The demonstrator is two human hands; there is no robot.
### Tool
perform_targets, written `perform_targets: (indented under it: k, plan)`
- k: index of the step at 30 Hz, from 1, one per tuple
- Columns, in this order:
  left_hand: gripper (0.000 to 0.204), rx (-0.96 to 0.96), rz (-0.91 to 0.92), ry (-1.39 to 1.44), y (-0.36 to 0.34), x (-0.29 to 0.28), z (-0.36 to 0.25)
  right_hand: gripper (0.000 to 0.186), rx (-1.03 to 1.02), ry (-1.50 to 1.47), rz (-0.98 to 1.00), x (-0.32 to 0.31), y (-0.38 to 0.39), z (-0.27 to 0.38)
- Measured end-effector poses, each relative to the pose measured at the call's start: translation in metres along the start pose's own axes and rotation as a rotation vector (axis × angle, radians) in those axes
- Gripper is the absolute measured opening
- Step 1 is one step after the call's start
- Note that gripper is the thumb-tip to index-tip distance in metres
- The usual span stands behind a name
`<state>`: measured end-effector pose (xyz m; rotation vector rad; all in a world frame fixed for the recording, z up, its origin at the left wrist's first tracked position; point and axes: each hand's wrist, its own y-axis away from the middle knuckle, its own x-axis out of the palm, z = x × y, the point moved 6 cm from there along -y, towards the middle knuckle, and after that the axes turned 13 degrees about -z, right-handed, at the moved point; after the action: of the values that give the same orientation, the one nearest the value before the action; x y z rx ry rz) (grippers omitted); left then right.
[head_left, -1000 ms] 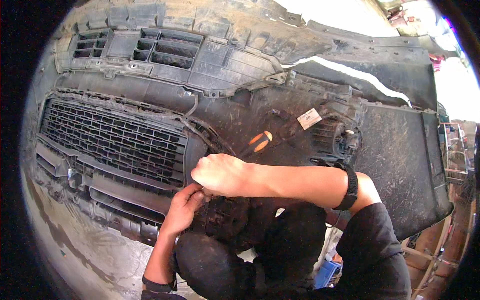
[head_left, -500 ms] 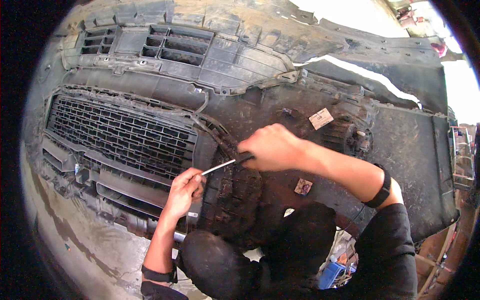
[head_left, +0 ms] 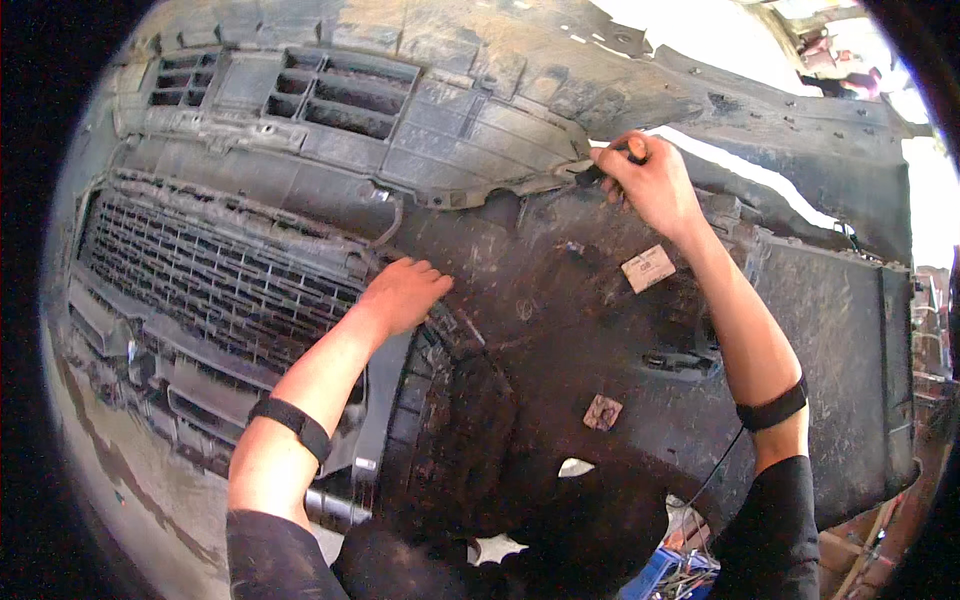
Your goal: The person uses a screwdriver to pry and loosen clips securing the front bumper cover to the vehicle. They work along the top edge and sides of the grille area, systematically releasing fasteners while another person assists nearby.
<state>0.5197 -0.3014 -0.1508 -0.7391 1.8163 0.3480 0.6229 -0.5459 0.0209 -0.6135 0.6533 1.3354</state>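
My right hand (head_left: 652,185) is closed round a screwdriver (head_left: 637,150) whose handle end shows orange and black. Its shaft is hidden by my fingers and the dark parts beneath. The fist is at the right-hand end of a long dirty grey plastic panel (head_left: 480,150) with slatted vents. My left hand (head_left: 405,292) lies palm down, fingers together and stretched out, over the dark edge to the right of the grille (head_left: 220,250). Nothing shows in it. The grille is part of a large dark bumper cover (head_left: 560,310).
A pale label (head_left: 649,269) and a smaller brownish patch (head_left: 602,412) are on the dark plastic. At the bottom, a blue bin (head_left: 655,575) holds assorted tools. Grey concrete floor (head_left: 120,490) shows at the lower left, and shelving (head_left: 932,330) stands at the far right.
My left hand has let go of the screwdriver's shaft and moved up onto the bumper cover. My right hand has carried the screwdriver up and right to the vented panel's end.
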Motion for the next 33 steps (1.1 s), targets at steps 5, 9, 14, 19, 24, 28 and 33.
perform_targets:
  k: [5, 9, 14, 19, 24, 28, 33]
  plan:
    - [0.029, -0.265, 0.063, -0.008, -0.001, 0.013, 0.021, 0.039, -0.012, 0.045, -0.290, -0.021, -0.065, -0.031]
    - [0.025, -0.318, 0.011, -0.073, 0.002, 0.012, 0.020, 0.039, -0.016, 0.019, -0.315, -0.002, -0.098, -0.045]
    - [0.027, -0.301, 0.119, -0.080, 0.000, 0.020, 0.022, 0.042, -0.082, 0.121, -0.354, 0.021, -0.116, -0.047]
    - [0.026, -0.296, 0.127, -0.074, -0.001, 0.022, 0.023, 0.040, -0.079, 0.136, -0.345, 0.024, -0.120, -0.056]
    - [0.024, -0.299, 0.115, -0.069, -0.002, 0.022, 0.024, 0.034, -0.105, 0.155, -0.293, 0.030, -0.127, -0.057]
    - [0.021, -0.296, 0.132, -0.072, -0.001, 0.022, 0.024, 0.039, -0.085, 0.112, -0.329, 0.024, -0.131, -0.057]
    - [0.020, -0.284, 0.097, -0.091, -0.003, 0.021, 0.023, 0.039, -0.078, 0.103, -0.312, 0.019, -0.131, -0.060]
